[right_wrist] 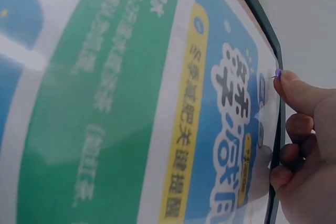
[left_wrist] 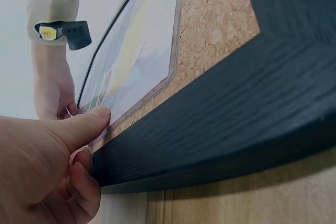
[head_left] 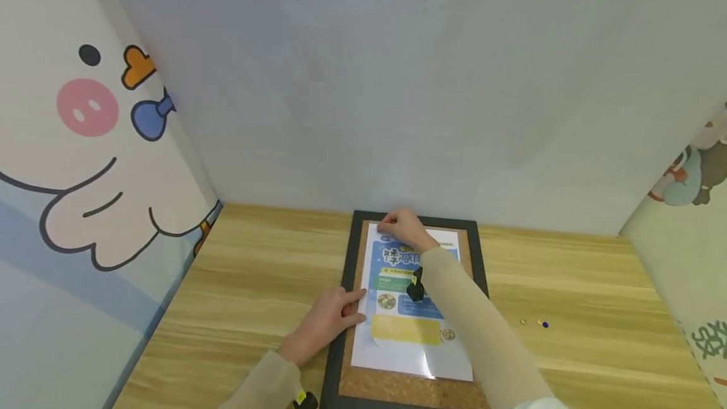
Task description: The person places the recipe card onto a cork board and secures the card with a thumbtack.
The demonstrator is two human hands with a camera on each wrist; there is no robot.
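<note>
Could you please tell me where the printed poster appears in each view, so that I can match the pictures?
Head: the poster lies low, just right of centre, partly covered by the right arm.
Left wrist: upper left of centre, seen aslant, touched by the left hand.
Right wrist: it fills most of the picture, left of the right hand.
Shared landmark: the black frame around the cork board, partly visible in all three.

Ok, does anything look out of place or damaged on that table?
Nothing looks spilled or damaged. Mildly odd: the poster sits high, with more bare cork below than above. Tiny pieces lie loose on the table beside the board, too small to identify surely.
</note>
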